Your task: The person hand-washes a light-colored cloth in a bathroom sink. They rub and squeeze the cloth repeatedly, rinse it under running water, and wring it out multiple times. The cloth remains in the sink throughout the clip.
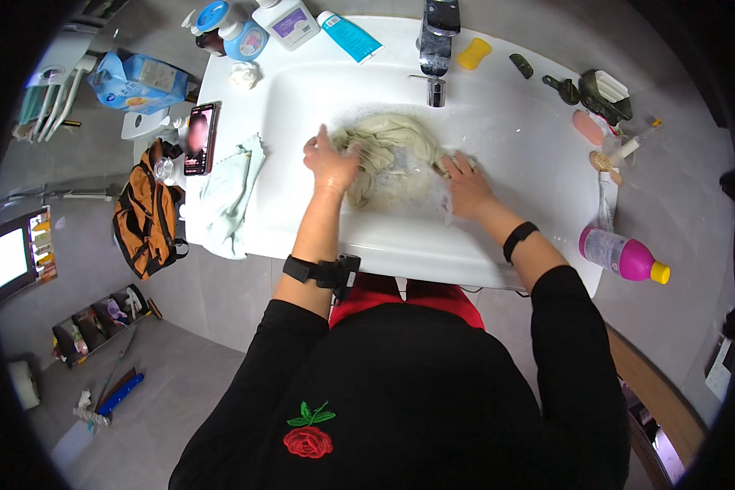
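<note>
A wet, pale cream cloth (404, 131) lies bunched in sudsy water in the white sink basin (294, 226), below the chrome faucet (436, 55). My left hand (334, 160) is at the cloth's left end, its thumb and fingers partly spread; whether it grips any fabric is unclear. My right hand (467, 187) rests on the cloth's right end, fingers over a fold, and its grip cannot be made out. A little foam clings beside the right wrist.
On the left rim lie a phone (200, 139) and a pale green towel (233, 196). Bottles, a blue tube (350, 37) and a yellow sponge (474, 54) line the back. A soap bar (588, 127), brush (601, 162) and magenta bottle (625, 254) are at right.
</note>
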The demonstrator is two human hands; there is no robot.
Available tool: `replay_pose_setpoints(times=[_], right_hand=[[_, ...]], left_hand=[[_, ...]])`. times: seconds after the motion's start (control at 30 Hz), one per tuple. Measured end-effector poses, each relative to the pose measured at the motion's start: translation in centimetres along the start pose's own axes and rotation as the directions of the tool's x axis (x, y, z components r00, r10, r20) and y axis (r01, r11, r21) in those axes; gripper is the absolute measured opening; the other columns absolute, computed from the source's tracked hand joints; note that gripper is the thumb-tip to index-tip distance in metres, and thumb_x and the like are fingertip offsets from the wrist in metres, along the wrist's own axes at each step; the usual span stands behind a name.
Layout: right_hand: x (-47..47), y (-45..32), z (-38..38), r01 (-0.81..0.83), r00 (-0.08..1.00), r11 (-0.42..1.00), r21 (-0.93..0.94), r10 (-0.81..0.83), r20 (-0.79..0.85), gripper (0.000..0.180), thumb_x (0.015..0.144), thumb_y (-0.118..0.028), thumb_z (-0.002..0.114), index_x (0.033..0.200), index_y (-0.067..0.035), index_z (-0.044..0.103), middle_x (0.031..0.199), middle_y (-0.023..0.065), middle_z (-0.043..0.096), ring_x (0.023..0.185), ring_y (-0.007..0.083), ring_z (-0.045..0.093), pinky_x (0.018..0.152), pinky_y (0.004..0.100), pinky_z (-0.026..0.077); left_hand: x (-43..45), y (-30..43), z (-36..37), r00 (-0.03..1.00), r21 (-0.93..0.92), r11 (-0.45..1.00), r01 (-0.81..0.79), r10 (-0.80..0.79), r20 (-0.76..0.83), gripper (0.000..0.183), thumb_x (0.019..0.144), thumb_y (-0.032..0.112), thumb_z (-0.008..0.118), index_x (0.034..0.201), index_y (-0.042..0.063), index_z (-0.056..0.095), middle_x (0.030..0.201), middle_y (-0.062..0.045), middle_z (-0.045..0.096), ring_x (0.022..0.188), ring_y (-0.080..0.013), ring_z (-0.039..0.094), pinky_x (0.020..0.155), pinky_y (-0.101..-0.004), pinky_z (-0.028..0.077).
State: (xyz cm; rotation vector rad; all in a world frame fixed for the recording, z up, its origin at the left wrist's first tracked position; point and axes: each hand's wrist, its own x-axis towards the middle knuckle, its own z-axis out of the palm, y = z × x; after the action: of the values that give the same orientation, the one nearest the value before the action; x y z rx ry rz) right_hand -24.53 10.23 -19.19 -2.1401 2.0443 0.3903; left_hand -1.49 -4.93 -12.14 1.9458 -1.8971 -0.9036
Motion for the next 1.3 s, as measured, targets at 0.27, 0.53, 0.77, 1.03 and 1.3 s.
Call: replay_pose_setpoints(times=[0.27,0.53,0.77,1.03,1.3], right_hand=[[3.2,-2.4,-0.5,0.065,0.995,0.987,0.144,-0.075,0.069,0.050,0.081,-0.025,0.059,0.130,-0.023,0.051,0.143,0.0085,0.038,0.130,0.0338,0.034,0.100,0.0551,0.034],[4.4,-2.3,-1.3,-0.175,0.810,0.270,0.947,0.586,-0.018,0.034,0.073,-0.007,0.058,0.105,-0.015,0.067,0.122,0.0170,0.054,0.113,0.0343,0.050,0.093,0.0418,0.043],[-4.1,-9.7,-11.2,0.270,0.789,0.646,0.714,0.277,-0.548,0.029,0.068,-0.012,0.058,0.092,-0.018,0.072,0.109,0.0094,0.060,0.094,0.0342,0.054,0.078,0.0426,0.050],[4.2,-3.0,-6.6,-0.234,0.719,0.173,0.957,0.693,0.051,0.038,0.078,-0.035,0.064,0.099,-0.004,0.063,0.097,0.0188,0.066,0.089,0.0398,0.062,0.081,0.0451,0.048],[3.7,-4.3,-6.3,-0.198,0.732,0.353,0.914,0.673,-0.101,0.043,0.081,-0.043,0.063,0.091,-0.001,0.064,0.090,0.0158,0.067,0.086,0.0374,0.062,0.082,0.0404,0.048]], left_hand=[[-6.0,2.6,7.9,0.688,-0.481,0.680,0.554,-0.048,0.724,0.038,0.090,0.034,0.060,0.116,0.005,0.057,0.094,-0.003,0.058,0.081,-0.0147,0.051,0.070,-0.0290,0.044],[-4.2,4.5,9.9,0.469,-0.449,0.192,0.873,-0.077,0.880,0.069,0.087,0.059,0.052,0.126,0.002,0.048,0.119,-0.016,0.049,0.103,-0.0276,0.051,0.087,-0.0416,0.046],[0.1,1.2,10.2,0.368,-0.343,-0.146,0.928,0.503,0.782,0.051,0.090,0.048,0.053,0.114,0.004,0.049,0.091,-0.013,0.063,0.077,-0.0254,0.060,0.072,-0.0344,0.051],[-6.0,5.8,9.1,0.664,-0.649,0.176,0.740,-0.040,0.746,0.037,0.096,0.033,0.041,0.118,0.006,0.054,0.109,-0.008,0.060,0.098,-0.0217,0.057,0.085,-0.0364,0.048],[-5.5,5.2,7.4,0.591,-0.608,0.069,0.791,0.168,0.789,0.048,0.092,0.044,0.047,0.114,0.002,0.053,0.110,-0.015,0.058,0.095,-0.0251,0.055,0.083,-0.0389,0.047]])
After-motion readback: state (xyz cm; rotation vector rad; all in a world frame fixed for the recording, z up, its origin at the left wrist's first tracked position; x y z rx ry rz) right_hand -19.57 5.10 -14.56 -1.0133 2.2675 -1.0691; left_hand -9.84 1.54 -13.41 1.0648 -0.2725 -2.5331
